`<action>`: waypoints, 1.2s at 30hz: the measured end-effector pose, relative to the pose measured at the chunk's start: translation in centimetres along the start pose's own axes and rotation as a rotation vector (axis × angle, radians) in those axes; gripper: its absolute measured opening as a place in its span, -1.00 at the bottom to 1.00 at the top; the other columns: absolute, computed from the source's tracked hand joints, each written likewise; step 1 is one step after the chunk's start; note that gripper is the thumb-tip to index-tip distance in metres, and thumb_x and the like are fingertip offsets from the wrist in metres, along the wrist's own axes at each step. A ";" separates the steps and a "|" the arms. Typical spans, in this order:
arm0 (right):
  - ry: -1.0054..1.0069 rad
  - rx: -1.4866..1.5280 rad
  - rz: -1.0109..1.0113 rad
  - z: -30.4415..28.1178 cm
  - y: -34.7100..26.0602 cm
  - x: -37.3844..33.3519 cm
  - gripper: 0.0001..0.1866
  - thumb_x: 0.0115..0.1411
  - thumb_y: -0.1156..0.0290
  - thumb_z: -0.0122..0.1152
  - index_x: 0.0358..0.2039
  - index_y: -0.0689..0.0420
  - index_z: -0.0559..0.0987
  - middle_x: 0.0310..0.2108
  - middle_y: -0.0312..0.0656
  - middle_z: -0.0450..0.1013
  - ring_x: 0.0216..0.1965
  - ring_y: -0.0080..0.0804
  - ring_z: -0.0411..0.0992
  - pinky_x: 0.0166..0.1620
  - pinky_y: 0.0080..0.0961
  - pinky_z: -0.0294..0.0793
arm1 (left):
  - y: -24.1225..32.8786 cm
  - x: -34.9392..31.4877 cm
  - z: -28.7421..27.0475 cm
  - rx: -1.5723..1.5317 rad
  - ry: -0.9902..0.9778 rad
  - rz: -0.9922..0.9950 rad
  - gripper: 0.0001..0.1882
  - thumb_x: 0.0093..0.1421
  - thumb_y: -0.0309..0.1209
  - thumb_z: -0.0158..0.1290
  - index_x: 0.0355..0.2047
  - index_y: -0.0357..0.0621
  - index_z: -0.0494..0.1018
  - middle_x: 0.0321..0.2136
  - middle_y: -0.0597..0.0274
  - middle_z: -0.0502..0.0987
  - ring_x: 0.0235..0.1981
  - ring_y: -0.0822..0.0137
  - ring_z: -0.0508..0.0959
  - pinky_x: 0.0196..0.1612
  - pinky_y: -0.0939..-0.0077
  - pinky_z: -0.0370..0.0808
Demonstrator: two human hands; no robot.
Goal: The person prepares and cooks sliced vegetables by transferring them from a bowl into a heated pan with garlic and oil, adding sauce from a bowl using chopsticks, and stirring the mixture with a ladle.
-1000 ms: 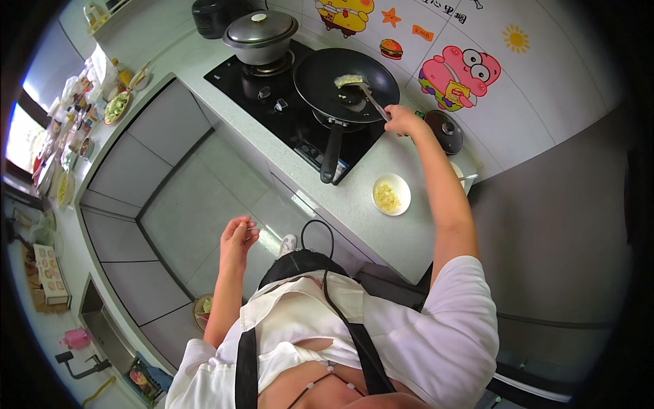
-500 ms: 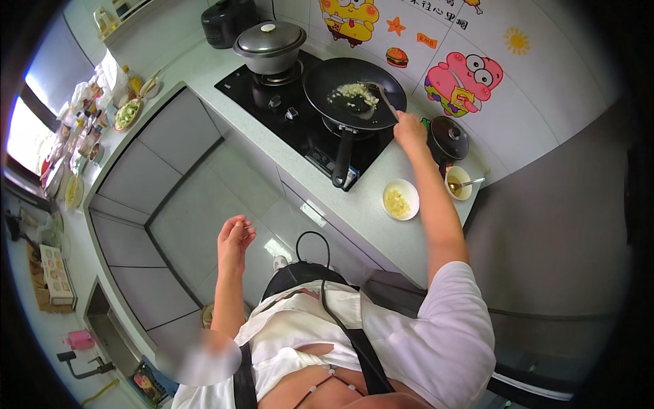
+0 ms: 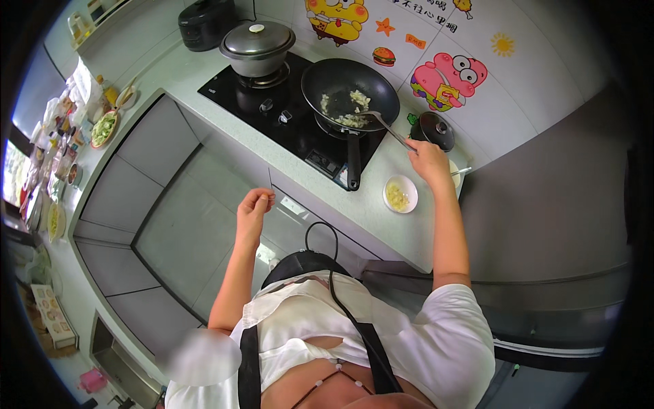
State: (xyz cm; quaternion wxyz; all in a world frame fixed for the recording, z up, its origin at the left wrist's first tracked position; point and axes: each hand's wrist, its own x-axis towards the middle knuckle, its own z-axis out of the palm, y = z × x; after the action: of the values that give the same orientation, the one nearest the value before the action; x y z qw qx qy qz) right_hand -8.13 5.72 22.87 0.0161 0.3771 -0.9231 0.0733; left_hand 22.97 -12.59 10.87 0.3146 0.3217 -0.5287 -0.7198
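Note:
My right hand (image 3: 429, 162) grips the handle of a spatula (image 3: 394, 131), whose head rests in a black frying pan (image 3: 334, 78) on the hob. Pale chopped bits (image 3: 360, 101), looking like minced garlic, lie in several clumps across the pan. The pan's black handle (image 3: 353, 163) points toward me, and neither hand is on it. Off the counter's front edge, my left hand (image 3: 255, 210) hangs in the air with curled fingers and nothing visible in them. Left of my right forearm stands a white bowl (image 3: 412, 199) with more pale chopped bits inside.
A lidded grey pot (image 3: 255, 58) sits on the black hob's (image 3: 238, 92) other burner. Beyond my right hand are a small dark lidded pan (image 3: 436, 129) and a partly hidden bowl with a spoon (image 3: 463, 170). The left counter carries a plate of chopped greens (image 3: 104, 128) and many bottles.
My right hand has drawn back toward me and right, bringing the spatula with it. The chopped bits are now split into separate clumps. My left hand has risen and moved right.

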 end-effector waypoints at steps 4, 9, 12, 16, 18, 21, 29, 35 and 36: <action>-0.019 -0.100 0.024 -1.1 -1.1 0.2 -0.71 0.03 0.35 0.06 -0.19 -0.06 0.53 -0.38 -0.05 0.48 -0.31 -0.11 0.45 -0.23 -0.25 0.42 | -0.4 1.4 0.1 -0.029 -0.071 -0.031 -0.85 0.17 -0.44 -0.11 -0.36 -0.21 0.44 -0.43 0.36 0.45 -0.39 0.54 0.42 -0.26 0.67 0.36; 0.024 -0.080 0.103 3.0 -1.5 4.2 -0.70 0.05 0.32 0.04 -0.17 -0.02 0.52 -0.36 -0.07 0.48 -0.27 -0.09 0.44 -0.21 -0.24 0.42 | -1.0 2.0 -0.9 -0.027 -0.121 -0.096 -0.84 0.18 -0.40 -0.11 -0.33 -0.18 0.43 -0.41 0.35 0.46 -0.38 0.52 0.44 -0.24 0.63 0.38; 0.130 0.079 0.191 5.8 -2.4 6.7 -0.68 0.06 0.30 0.03 -0.14 0.01 0.49 -0.30 -0.06 0.47 -0.22 -0.08 0.42 -0.17 -0.23 0.40 | -1.5 2.3 -2.2 -0.001 -0.103 -0.120 -0.83 0.19 -0.39 -0.12 -0.32 -0.18 0.43 -0.39 0.33 0.47 -0.37 0.50 0.45 -0.24 0.62 0.38; 0.136 0.139 0.167 8.4 -3.6 9.2 -0.65 0.08 0.29 0.01 -0.09 0.02 0.46 -0.22 -0.05 0.44 -0.17 -0.07 0.39 -0.11 -0.23 0.36 | -2.1 2.4 -3.0 -0.003 -0.081 -0.160 -0.83 0.19 -0.40 -0.12 -0.31 -0.19 0.42 -0.39 0.30 0.47 -0.38 0.49 0.45 -0.24 0.63 0.39; 0.075 0.196 0.153 9.2 -3.4 9.0 -0.63 0.07 0.28 0.02 -0.07 -0.02 0.46 -0.21 -0.04 0.43 -0.15 -0.08 0.38 -0.08 -0.26 0.35 | -2.1 2.5 -3.0 -0.015 -0.100 -0.164 -0.82 0.19 -0.40 -0.12 -0.30 -0.20 0.42 -0.39 0.30 0.47 -0.38 0.48 0.45 -0.24 0.63 0.40; -0.040 0.214 0.095 6.3 -4.6 7.1 -0.63 0.04 0.28 0.05 -0.09 -0.04 0.47 -0.19 -0.05 0.43 -0.14 -0.10 0.38 -0.08 -0.28 0.35 | -2.0 2.4 -3.1 -0.019 -0.108 -0.175 -0.82 0.19 -0.40 -0.12 -0.29 -0.20 0.42 -0.39 0.29 0.47 -0.38 0.48 0.46 -0.24 0.62 0.40; -0.120 0.103 0.038 -4.3 -3.3 0.4 -0.70 0.00 0.33 0.10 -0.19 -0.01 0.54 -0.28 -0.05 0.46 -0.21 -0.13 0.41 -0.13 -0.32 0.38 | -2.2 2.2 -4.4 -0.013 -0.076 -0.178 -0.83 0.19 -0.39 -0.11 -0.29 -0.19 0.42 -0.40 0.31 0.47 -0.40 0.50 0.45 -0.26 0.64 0.40; -0.084 0.007 0.050 -0.2 -2.2 2.3 -0.69 0.03 0.31 0.08 -0.16 -0.04 0.52 -0.29 -0.05 0.46 -0.22 -0.10 0.42 -0.16 -0.28 0.39 | -2.6 1.8 -4.0 -0.012 -0.064 -0.192 -0.83 0.19 -0.38 -0.10 -0.29 -0.18 0.42 -0.41 0.31 0.47 -0.40 0.50 0.45 -0.26 0.64 0.40; -0.042 0.033 0.060 1.4 -1.9 3.3 -0.69 0.04 0.31 0.07 -0.15 -0.04 0.51 -0.29 -0.04 0.46 -0.22 -0.10 0.42 -0.15 -0.27 0.39 | -2.6 1.6 -4.0 -0.012 -0.056 -0.195 -0.83 0.19 -0.38 -0.10 -0.29 -0.18 0.42 -0.40 0.31 0.47 -0.40 0.49 0.45 -0.26 0.64 0.40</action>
State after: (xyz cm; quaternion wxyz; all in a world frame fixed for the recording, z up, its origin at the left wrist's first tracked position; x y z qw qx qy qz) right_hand -9.09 1.88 22.05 -0.0117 0.3508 -0.9329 0.0808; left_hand 24.92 -15.51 7.24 0.2301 0.3497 -0.4991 -0.7588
